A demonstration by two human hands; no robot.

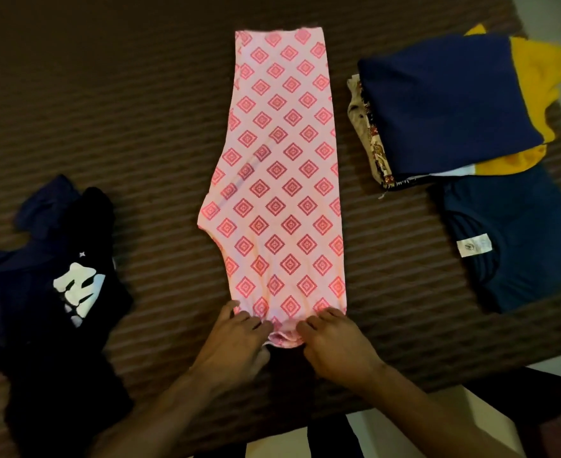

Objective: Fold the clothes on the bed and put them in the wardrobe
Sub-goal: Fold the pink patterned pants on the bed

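Observation:
A pair of pink trousers with a red diamond print lies folded lengthwise down the middle of the bed, waistband end nearest me. My left hand grips the near left corner of the trousers, fingers curled into the bunched cloth. My right hand grips the near right corner in the same way. The fabric between the two hands is gathered into small wrinkles.
The bed has a brown striped cover. A crumpled dark T-shirt with a white print lies at the left. At the right is a stack of folded clothes, navy on top over yellow, and a folded dark blue shirt. The bed's near edge runs beside my right arm.

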